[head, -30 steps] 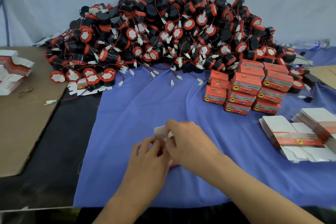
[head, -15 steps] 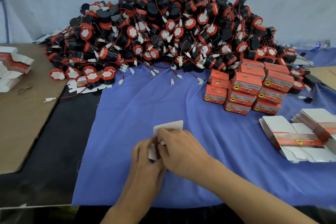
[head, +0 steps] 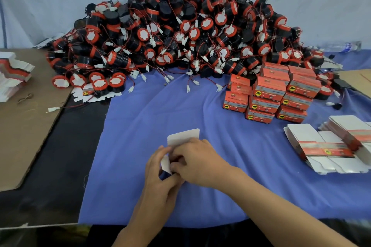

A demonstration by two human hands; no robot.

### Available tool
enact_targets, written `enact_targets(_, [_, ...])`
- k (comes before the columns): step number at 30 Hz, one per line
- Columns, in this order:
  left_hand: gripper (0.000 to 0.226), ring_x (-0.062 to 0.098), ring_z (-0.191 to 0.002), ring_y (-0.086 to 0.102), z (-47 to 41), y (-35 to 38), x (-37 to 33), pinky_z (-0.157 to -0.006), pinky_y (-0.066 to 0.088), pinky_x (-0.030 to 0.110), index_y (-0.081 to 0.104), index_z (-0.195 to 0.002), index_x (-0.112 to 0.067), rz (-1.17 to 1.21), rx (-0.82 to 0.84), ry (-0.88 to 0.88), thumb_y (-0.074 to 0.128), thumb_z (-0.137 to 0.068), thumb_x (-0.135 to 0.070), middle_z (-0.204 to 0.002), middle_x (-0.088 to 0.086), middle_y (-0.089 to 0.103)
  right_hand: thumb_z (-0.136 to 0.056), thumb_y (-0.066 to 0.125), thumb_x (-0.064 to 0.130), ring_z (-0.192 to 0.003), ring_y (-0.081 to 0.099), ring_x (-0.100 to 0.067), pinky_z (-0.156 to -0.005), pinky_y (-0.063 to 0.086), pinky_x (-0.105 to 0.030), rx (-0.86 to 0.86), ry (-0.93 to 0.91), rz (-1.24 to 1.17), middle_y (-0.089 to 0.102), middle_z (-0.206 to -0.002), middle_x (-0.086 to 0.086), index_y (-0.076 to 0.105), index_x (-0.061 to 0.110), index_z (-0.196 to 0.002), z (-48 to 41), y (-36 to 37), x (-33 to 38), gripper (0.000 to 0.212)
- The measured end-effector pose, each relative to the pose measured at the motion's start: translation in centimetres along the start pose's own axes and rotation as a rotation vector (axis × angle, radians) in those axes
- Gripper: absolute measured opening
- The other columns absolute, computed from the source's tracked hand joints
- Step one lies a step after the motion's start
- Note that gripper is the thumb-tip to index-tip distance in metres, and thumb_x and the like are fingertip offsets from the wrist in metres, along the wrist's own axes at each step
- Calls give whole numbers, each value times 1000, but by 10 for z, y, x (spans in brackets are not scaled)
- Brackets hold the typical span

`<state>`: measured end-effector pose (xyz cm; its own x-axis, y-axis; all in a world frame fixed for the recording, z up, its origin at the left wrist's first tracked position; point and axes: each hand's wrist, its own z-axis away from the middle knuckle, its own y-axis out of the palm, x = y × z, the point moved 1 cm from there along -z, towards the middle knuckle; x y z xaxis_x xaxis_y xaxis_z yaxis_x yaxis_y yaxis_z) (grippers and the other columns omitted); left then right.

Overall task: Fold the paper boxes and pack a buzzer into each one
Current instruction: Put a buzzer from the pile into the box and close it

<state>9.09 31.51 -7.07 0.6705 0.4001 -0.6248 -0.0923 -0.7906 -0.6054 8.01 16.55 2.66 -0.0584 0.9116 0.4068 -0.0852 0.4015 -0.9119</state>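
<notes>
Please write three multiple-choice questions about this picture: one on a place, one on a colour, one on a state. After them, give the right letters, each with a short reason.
1. Where do the finished boxes stand?
A. on a wooden shelf
B. on the blue cloth, right of the middle, at the edge of the buzzer pile
C. inside a plastic crate

2. What colour is the raised flap of the paper box being folded?
A. white
B. green
C. black

3. What do the left hand and the right hand do?
A. both lie flat and hold nothing
B. both grip the paper box
C. both reach into the buzzer pile

Answers: 1 B, the orange stack sits on the cloth beside the pile. 2 A, the flap above the fingers is white. 3 B, fingers of both hands curl round the box.
</notes>
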Motion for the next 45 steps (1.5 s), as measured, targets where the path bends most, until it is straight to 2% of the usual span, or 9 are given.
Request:
enact_targets(6, [30,5,-141,47,-1,-12,1,-100,48,15,67,-91,-36,305,-140,-62,80,-80,-11,-155,2,46,-90,62,26,-82,49,-16,-70,26,-29,-48,-14,81,70,-88,6,74,29,-85,-1,0,1,14])
enact_targets(9, [51,14,-135,57,0,-10,6,-97,59,38,58,-111,-40,548,-92,-256,91,-75,-24,-149,-12,54,-98,53,31,-110,44,-16,-77,19,-27,-52,-175,239,61,-114,12,73,34,-102,8,6,-5,21])
enact_targets(12, [67,5,-126,61,-2,-7,7,-100,55,29,50,-133,-53,476,42,-282,83,-76,-43,-138,-21,60,-101,46,25,-119,43,-17,-86,24,-27,-43,-271,276,54,-122,9,70,27,-105,16,8,-13,25])
enact_targets(15, [58,6,-123,64,-5,-7,6,-99,55,28,52,-138,-42,448,102,-284,77,-86,-36,-133,-18,65,-94,55,5,-105,56,-5,-91,43,-22,-209,-238,-95,57,-128,7,75,19,-98,23,4,-18,25])
enact_targets(19, [43,-1,-131,53,-6,-7,2,-105,40,11,57,-128,-53,262,101,-191,72,-93,-34,-141,-26,54,-93,61,-2,-98,64,-2,-85,50,-17,-701,203,-845,66,-116,4,74,35,-99,41,7,-47,40])
enact_targets(22, [39,-1,-134,49,-6,-6,-2,-105,35,6,62,-130,-43,211,117,-169,67,-92,-35,-142,-25,49,-96,62,0,-107,69,-20,-96,57,-37,-430,391,-1223,69,-123,1,73,35,-112,42,25,-62,40])
enact_targets(31, [29,1,-126,60,-11,-5,-4,-97,45,9,72,-117,-44,306,43,-261,63,-96,-28,-133,-26,63,-100,63,6,-105,68,-26,-97,57,-38,-260,287,-1178,71,-123,5,63,34,-135,34,33,-65,45])
enact_targets(36, [29,9,-122,64,-9,-6,-3,-99,50,20,67,-124,-38,349,43,-282,58,-96,-38,-129,-18,68,-105,53,5,-108,70,-11,-85,53,-17,-241,240,-1206,75,-119,8,70,29,-126,38,31,-63,37])
enact_targets(45, [24,9,-121,65,-6,-7,1,-98,53,23,67,-116,-39,392,34,-315,59,-94,-43,-129,-21,67,-97,68,9,-84,65,-11,-82,56,-28,-274,249,-1095,72,-109,9,70,40,-115,32,37,-63,37])
